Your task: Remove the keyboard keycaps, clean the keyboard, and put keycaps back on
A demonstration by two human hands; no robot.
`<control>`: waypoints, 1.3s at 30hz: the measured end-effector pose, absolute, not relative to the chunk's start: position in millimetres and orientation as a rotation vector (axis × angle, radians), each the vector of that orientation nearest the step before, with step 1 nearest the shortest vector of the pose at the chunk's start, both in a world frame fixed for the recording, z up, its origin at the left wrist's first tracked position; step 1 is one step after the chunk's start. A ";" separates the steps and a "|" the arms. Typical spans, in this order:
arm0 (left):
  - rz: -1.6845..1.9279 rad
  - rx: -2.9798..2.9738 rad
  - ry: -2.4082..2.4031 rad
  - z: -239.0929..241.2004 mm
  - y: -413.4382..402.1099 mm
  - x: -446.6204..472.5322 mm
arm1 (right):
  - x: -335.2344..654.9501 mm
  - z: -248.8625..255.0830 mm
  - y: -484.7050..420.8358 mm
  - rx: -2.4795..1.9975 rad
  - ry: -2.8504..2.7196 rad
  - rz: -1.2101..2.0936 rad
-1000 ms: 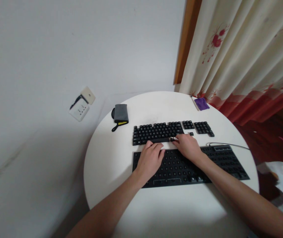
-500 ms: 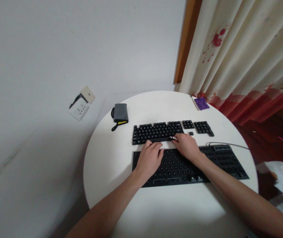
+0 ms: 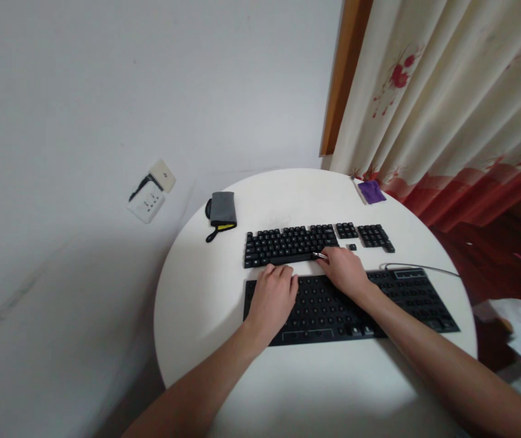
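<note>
A black keyboard base [image 3: 315,307] with its keycaps off lies across the table, partly hidden under both forearms. Beyond it, loose black keycaps [image 3: 282,243] are laid out in keyboard order, the long spacebar [image 3: 290,258] in the nearest row. My left hand [image 3: 275,289] rests palm down over the base's left part, fingers loosely bent and holding nothing visible, fingertips just short of the spacebar. My right hand [image 3: 345,267] is closed round a small silver metal tool [image 3: 319,255], whose tip points left at the right end of the keycaps' nearest row.
The round white table [image 3: 187,304] stands against a wall. At its far left is a grey folded cloth pouch [image 3: 224,208]; a purple cloth [image 3: 372,191] lies far right. More keycap groups [image 3: 374,236] and a single keycap [image 3: 352,247] sit right of my hands. The keyboard cable [image 3: 424,265] crosses the right edge.
My left hand has drawn back slightly towards me, its fingertips now away from the spacebar. My right hand stays in nearly the same place with the metal tool.
</note>
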State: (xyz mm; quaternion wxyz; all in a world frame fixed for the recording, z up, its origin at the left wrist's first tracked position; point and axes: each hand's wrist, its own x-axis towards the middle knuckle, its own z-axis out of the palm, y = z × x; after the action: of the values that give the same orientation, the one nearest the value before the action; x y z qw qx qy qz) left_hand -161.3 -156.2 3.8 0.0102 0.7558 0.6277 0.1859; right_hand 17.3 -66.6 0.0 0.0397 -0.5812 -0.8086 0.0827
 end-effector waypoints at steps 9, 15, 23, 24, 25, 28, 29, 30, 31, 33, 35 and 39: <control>0.570 2.365 1.990 0.6 -155.4 -163.0 | 16.7 -0.4 -66.6 -1.784 -2.475 0.248; 0.569 2.361 1.988 -2.7 -154.6 -163.9 | 17.4 -0.2 -66.9 -1.783 -2.479 0.239; 0.591 2.402 1.830 3.7 -155.4 -162.0 | 17.9 1.6 -67.8 -1.777 -2.471 0.258; 0.590 2.401 1.811 4.4 -155.4 -161.8 | 17.8 2.2 -68.0 -1.779 -2.473 0.265; 0.591 2.399 1.802 4.7 -155.2 -161.7 | 17.6 2.7 -68.1 -1.782 -2.473 0.274; 0.588 2.399 1.807 4.2 -154.7 -161.8 | 17.1 4.0 -68.4 -1.784 -2.471 0.296; 0.586 2.398 1.812 3.7 -154.6 -161.9 | 16.9 4.3 -68.4 -1.784 -2.471 0.302; 0.585 2.395 1.815 3.2 -154.4 -162.0 | 16.8 4.6 -68.3 -1.787 -2.472 0.308; 0.585 2.391 1.815 2.8 -154.2 -162.1 | 16.7 4.9 -68.2 -1.792 -2.472 0.314; 0.584 2.386 1.817 2.3 -153.9 -162.3 | 16.7 5.1 -68.0 -1.806 -2.474 0.325; 0.581 2.388 1.816 2.1 -153.6 -162.4 | 16.7 5.1 -67.7 -1.813 -2.477 0.326; 0.578 2.386 1.820 1.8 -153.3 -162.2 | 16.8 4.2 -67.4 -1.792 -2.475 0.299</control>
State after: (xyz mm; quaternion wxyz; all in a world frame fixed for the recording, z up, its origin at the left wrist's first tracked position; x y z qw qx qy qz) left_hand -162.2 -153.3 1.8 0.0428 0.7801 0.5949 0.1891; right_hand 16.8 -67.4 4.2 0.0354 -0.5833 -0.8056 0.0974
